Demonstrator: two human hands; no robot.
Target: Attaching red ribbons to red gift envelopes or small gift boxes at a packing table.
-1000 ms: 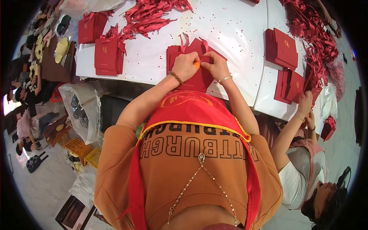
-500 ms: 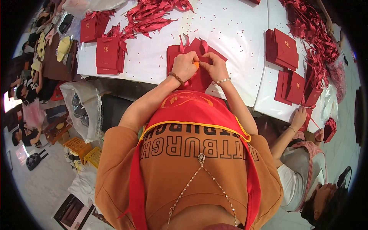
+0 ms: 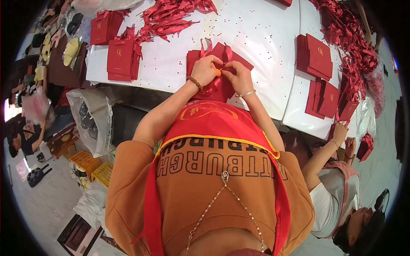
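Observation:
Red flat paper gift bags [image 3: 240, 60] lie at the table edge in front of me, with red ribbon [image 3: 228, 53] looped on the top one. My left hand [image 3: 206, 71] is closed over the bag, its fingertips pinching the ribbon. A small orange piece [image 3: 218, 72] shows at its thumb; I cannot make out what it is. Close beside it, my right hand [image 3: 240, 77] pinches the ribbon between thumb and forefinger. The fingertips nearly meet, and the ribbon between them is mostly hidden.
Stacks of red bags stand at left [image 3: 121, 59] and right [image 3: 314, 56] on the white table [image 3: 265, 91]. Loose ribbons [image 3: 171, 19] are heaped at the back, with red confetti dots scattered about. A co-worker [image 3: 335, 192] handles bags at the right; yellow crates [image 3: 102, 173] sit on the floor.
My fingertips have shifted slightly at the ribbon, and more ribbon shows below my left hand. The co-worker's hands have moved a little at the right edge of the table.

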